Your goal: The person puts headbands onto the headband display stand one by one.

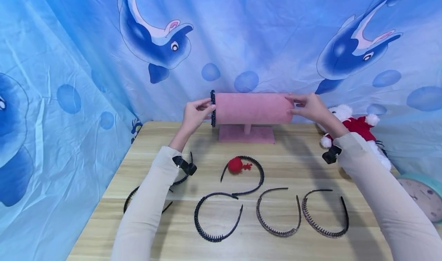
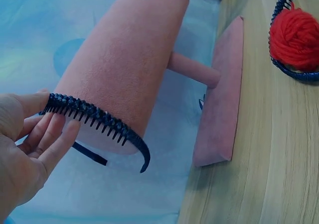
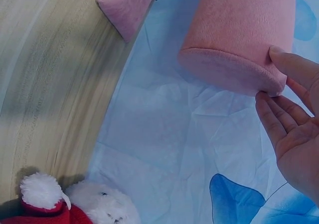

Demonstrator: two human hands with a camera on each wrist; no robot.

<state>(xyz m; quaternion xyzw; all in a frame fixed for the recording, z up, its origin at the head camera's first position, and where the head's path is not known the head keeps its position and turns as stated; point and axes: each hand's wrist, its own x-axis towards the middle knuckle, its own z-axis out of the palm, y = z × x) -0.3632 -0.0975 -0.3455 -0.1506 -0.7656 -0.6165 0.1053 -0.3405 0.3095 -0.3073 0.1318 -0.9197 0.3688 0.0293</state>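
A pink padded headband stand [image 1: 253, 107] with a horizontal roll is at the back of the table. My left hand [image 1: 197, 115] pinches a dark toothed headband [image 2: 94, 115] at the roll's left end. In the left wrist view the thumb lies on the band's outer side and the fingers under its teeth. The band curves around the edge of the roll, one tip hanging free below. At the roll's right end my right hand [image 3: 294, 114] grips the rim, thumb on the curved side and fingertips against the end face.
Several headbands [image 1: 218, 238] lie spread over the wooden table [image 1: 186, 249]. A red yarn ball [image 1: 235, 165] touches one of them. A white plush toy in red [image 1: 360, 128] sits at the right, beside a round clock [image 1: 423, 195]. Behind hangs a blue dolphin curtain [image 1: 269, 34].
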